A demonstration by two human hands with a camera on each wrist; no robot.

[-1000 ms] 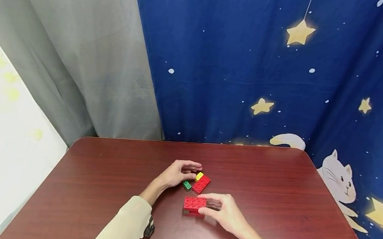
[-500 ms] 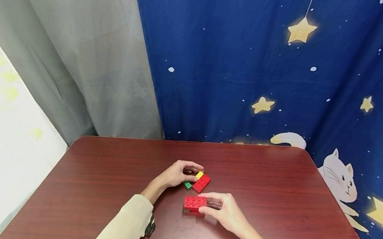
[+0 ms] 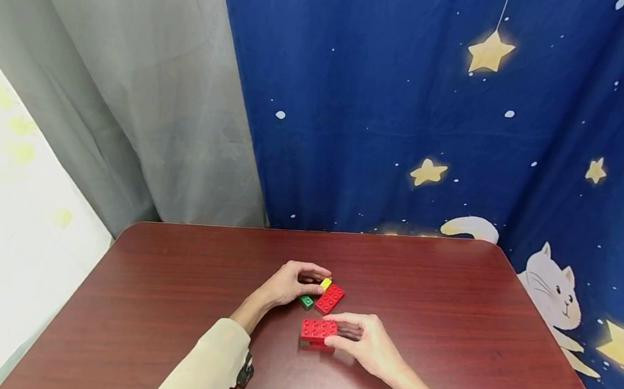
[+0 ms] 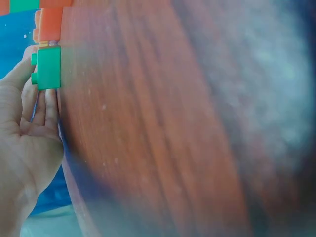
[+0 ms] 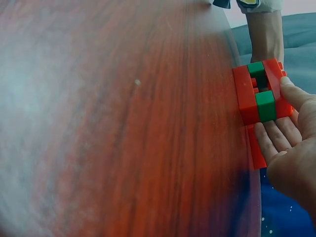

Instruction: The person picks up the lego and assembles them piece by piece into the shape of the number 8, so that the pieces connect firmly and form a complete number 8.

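Note:
In the head view my left hand pinches a small yellow brick between thumb and fingers. A loose red brick lies right beside it, and a green brick lies just under the thumb side. The left wrist view has that green brick in front of the fingers, hiding most of the yellow one. Nearer to me, my right hand grips the right end of a block stack. From the right wrist, the stack shows two red bricks with green bricks sandwiched between them, a gap separating the greens.
All of this is on a dark red-brown wooden table. Behind it hang a grey curtain and a blue curtain with stars. A black wrist device sits at the left sleeve.
My left hand has shifted slightly to the right, its thumb and fingers closing on the yellow brick. The right hand and the stack have stayed in place.

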